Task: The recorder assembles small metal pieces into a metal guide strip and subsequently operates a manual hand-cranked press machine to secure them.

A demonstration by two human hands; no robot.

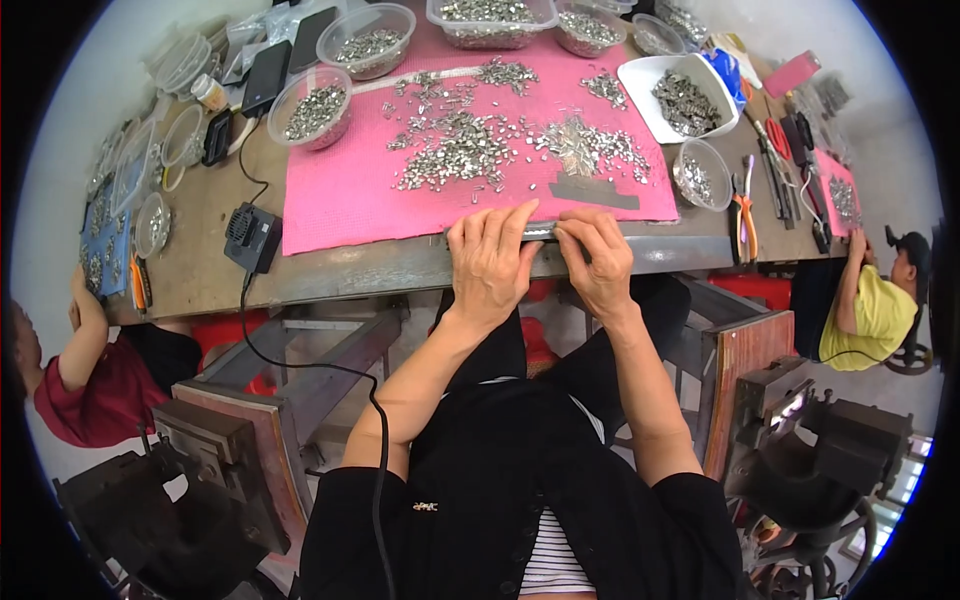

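At the front edge of the pink mat [335, 205], a narrow silvery strip with a dark edge [540, 231] spans the gap between my hands. My left hand [487, 268] is closed over its left end, fingers pressed together on top and the thumb at the near side. The strip's right end is pinched by the thumb and fingers of my right hand [600, 262]. Just beyond lie a flat grey strip [595, 194], a pile of slim silvery pieces [575, 148] and a wide scatter of small metal pieces [460, 152]. My fingers hide both ends of the strip.
Clear tubs of metal pieces [345, 118] and a white tray [640, 75] stand around the mat. Orange-handled pliers [743, 220] lie right. A black charger [252, 237] trails a cable past my left arm. Co-workers sit left [85, 390] and right [870, 315].
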